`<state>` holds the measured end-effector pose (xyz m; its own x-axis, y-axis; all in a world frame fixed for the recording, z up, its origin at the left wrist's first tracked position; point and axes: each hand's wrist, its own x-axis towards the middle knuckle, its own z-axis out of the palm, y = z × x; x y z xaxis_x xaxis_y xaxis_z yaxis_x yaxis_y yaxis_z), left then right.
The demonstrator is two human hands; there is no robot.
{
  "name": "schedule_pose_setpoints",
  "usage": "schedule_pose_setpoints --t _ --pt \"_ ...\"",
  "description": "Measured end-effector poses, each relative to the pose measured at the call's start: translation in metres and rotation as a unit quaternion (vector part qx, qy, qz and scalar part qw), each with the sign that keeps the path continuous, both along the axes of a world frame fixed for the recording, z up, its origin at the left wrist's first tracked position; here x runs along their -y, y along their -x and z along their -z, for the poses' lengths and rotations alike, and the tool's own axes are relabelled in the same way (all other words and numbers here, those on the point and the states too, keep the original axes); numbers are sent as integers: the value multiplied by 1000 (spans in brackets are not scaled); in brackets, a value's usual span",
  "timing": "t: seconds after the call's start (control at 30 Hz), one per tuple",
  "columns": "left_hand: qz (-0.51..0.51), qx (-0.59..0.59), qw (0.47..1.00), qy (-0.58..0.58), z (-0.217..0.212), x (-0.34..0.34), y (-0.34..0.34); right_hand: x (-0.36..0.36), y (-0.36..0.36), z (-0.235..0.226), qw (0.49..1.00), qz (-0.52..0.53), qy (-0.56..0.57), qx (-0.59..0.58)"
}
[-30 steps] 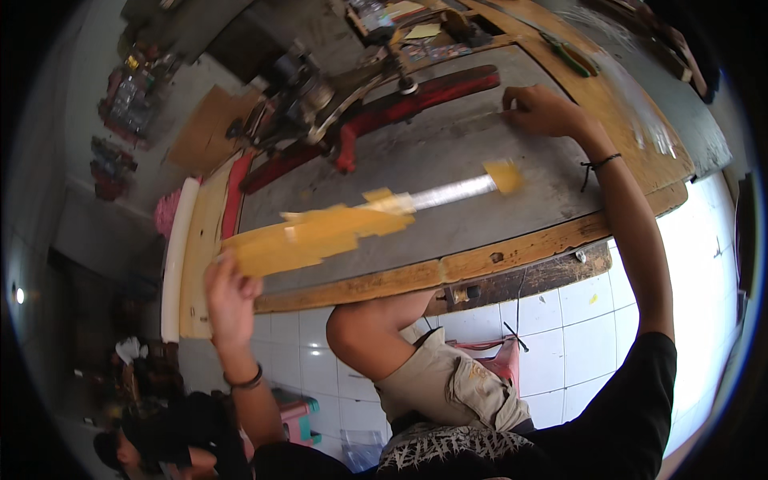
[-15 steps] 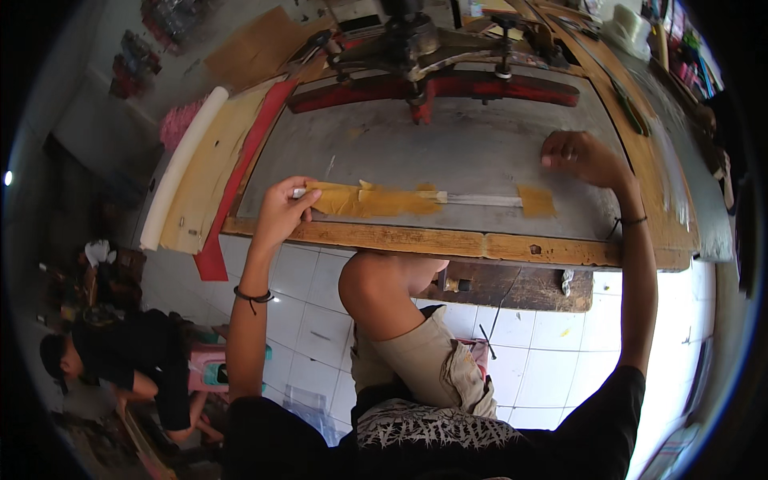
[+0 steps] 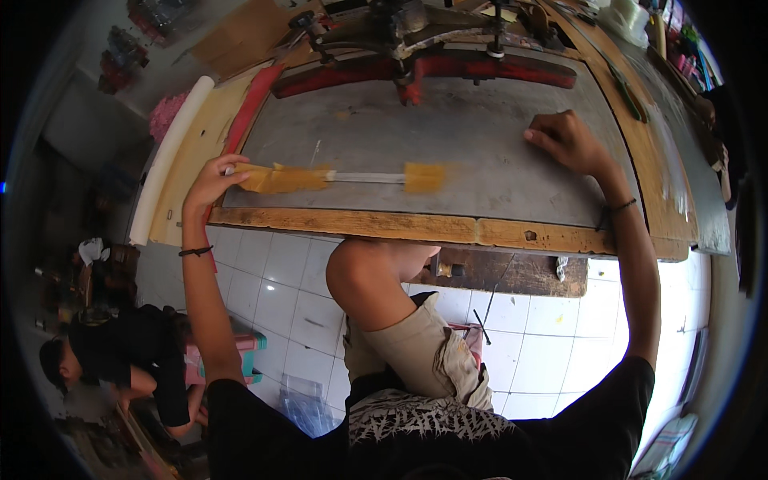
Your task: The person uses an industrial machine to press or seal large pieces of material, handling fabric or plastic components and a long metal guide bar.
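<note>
I see my left hand (image 3: 210, 182) grasping the yellow-taped squeegee (image 3: 336, 178), now dragged leftward; right hand (image 3: 564, 140) presses flat on the screen (image 3: 480, 120).

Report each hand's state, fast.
Left hand: closed on the end of the yellow-taped strip.
Right hand: empty, fingers curled, pressing on the grey screen.

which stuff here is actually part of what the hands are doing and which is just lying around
In use:
left hand gripping the yellow-taped strip tool
right hand pressed flat on the grey screen
wooden frame around it

Lying about:
white roll at the left
red bar under the metal clamp
pink stool on the floor
</note>
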<state>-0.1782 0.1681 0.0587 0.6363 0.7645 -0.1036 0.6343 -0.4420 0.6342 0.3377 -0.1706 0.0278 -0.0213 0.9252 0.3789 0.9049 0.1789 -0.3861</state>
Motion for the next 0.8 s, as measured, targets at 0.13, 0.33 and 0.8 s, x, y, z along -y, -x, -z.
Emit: schedule_pose_setpoints --t 0.13,0.33,0.8 --pt "-45 42 970 -234 2 -15 -8 3 -2 -6 997 80 11 16" --pt "-62 303 911 -272 9 6 -119 -2 -11 7 993 113 -20 6" --pt "-85 548 701 448 47 49 -253 -54 56 26 966 246 58 62"
